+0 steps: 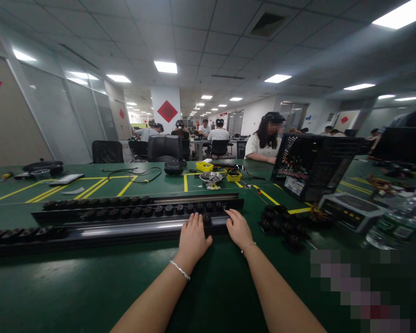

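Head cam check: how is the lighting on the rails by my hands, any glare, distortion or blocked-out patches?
Head view: ceiling panels light evenly; a bright glare streak runs along the front rail left of the left hand; wide-angle lens bows table edges; right hand sharp; pixelated block masks the lower right corner.

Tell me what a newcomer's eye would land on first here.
Both hands, left hand and right hand, rest on the long black rails studded with round black knobs, front and centre on the green table. To the right stands an open computer case, with a pile of loose knobs before it.
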Tool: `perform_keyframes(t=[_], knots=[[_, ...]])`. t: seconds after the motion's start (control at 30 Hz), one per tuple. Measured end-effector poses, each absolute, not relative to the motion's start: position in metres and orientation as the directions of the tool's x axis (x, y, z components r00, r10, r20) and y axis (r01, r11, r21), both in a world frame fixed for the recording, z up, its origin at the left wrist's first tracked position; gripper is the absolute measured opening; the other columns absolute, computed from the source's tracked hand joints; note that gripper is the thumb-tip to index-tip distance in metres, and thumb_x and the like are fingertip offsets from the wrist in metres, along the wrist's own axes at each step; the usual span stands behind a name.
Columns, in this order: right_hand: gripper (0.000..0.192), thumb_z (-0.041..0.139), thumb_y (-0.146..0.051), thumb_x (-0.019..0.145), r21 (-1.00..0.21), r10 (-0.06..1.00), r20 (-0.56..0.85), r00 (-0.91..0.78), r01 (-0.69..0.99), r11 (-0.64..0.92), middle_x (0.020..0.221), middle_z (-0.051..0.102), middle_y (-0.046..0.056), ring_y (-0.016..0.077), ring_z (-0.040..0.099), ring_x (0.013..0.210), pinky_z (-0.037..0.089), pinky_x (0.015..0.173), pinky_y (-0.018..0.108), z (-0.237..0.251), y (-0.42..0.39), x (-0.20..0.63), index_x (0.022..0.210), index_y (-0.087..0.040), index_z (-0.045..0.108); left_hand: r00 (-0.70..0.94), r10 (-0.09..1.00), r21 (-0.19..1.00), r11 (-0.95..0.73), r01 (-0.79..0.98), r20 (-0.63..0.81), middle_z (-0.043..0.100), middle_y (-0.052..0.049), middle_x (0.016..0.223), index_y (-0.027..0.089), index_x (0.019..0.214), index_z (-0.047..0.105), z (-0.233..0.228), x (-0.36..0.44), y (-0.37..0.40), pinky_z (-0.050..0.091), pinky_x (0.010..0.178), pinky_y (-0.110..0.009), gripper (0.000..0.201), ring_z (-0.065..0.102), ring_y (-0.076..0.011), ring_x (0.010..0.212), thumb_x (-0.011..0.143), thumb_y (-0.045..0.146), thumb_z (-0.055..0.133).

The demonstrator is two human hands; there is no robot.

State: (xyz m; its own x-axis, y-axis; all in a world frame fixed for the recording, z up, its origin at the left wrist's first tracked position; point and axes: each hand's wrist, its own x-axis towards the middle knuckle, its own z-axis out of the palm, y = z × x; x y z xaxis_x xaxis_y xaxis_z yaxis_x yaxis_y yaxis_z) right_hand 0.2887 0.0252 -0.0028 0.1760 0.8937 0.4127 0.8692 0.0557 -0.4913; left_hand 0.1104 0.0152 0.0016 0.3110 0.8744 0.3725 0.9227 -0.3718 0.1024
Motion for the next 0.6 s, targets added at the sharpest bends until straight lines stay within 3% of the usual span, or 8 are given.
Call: perform_keyframes(t=[0.13, 0.2, 0.3, 0.4, 0.6], knots=[[0.038, 0.042, -0.018, 0.075, -0.409, 0.825, 0.537, 0.178, 0.910, 0.069, 0.122, 0.055, 0.006, 0.0237, 0.035, 0.125, 0.025, 0.105, 0.042, 0.003, 0.019, 0.278, 0.107, -0.020, 0.063, 0.299, 0.872, 0.111, -0.366, 0.924, 0.388, 0.037, -0.014, 0.141, 0.011, 0.132, 0.036, 0.001, 0.111, 0.014, 0.029, 0.103, -0.041, 0.067, 0.028, -0.0259, 0.131, 0.073, 0.040, 0.049], [0.034, 0.043, -0.016, 0.073, -0.356, 0.817, 0.574, 0.053, 0.915, 0.191, 0.119, 0.057, 0.004, 0.0224, 0.038, 0.122, 0.023, 0.105, 0.043, 0.007, 0.014, 0.268, 0.098, -0.023, 0.065, 0.299, 0.866, 0.112, -0.370, 0.922, 0.401, 0.038, -0.014, 0.140, 0.012, 0.132, 0.036, 0.000, 0.110, 0.014, 0.029, 0.102, -0.041, 0.066, 0.029, -0.0258, 0.131, 0.073, 0.040, 0.049], [0.028, 0.044, -0.016, 0.072, -0.319, 0.841, 0.528, -0.118, 0.890, 0.326, 0.111, 0.061, 0.004, 0.0210, 0.043, 0.117, 0.026, 0.102, 0.040, 0.010, 0.009, 0.256, 0.089, -0.023, 0.066, 0.298, 0.854, 0.115, -0.378, 0.919, 0.427, 0.040, -0.013, 0.139, 0.015, 0.131, 0.037, -0.002, 0.107, 0.015, 0.029, 0.102, -0.040, 0.064, 0.030, -0.0253, 0.130, 0.074, 0.040, 0.049], [0.027, 0.047, -0.018, 0.072, -0.317, 0.871, 0.460, -0.170, 0.886, 0.340, 0.103, 0.064, 0.004, 0.0201, 0.046, 0.113, 0.030, 0.098, 0.037, 0.011, 0.006, 0.252, 0.094, -0.022, 0.063, 0.300, 0.841, 0.123, -0.392, 0.912, 0.450, 0.042, -0.012, 0.138, 0.015, 0.130, 0.040, -0.005, 0.105, 0.015, 0.030, 0.102, -0.038, 0.061, 0.032, -0.0243, 0.129, 0.075, 0.040, 0.049], [0.024, 0.050, -0.026, 0.075, -0.270, 0.876, 0.436, -0.208, 0.898, 0.347, 0.108, 0.062, 0.001, 0.0202, 0.042, 0.116, 0.023, 0.101, 0.042, 0.015, 0.003, 0.257, 0.096, -0.026, 0.061, 0.303, 0.826, 0.123, -0.403, 0.907, 0.475, 0.041, -0.012, 0.138, 0.013, 0.130, 0.040, -0.007, 0.105, 0.014, 0.028, 0.103, -0.038, 0.060, 0.031, -0.0244, 0.130, 0.075, 0.036, 0.048]])
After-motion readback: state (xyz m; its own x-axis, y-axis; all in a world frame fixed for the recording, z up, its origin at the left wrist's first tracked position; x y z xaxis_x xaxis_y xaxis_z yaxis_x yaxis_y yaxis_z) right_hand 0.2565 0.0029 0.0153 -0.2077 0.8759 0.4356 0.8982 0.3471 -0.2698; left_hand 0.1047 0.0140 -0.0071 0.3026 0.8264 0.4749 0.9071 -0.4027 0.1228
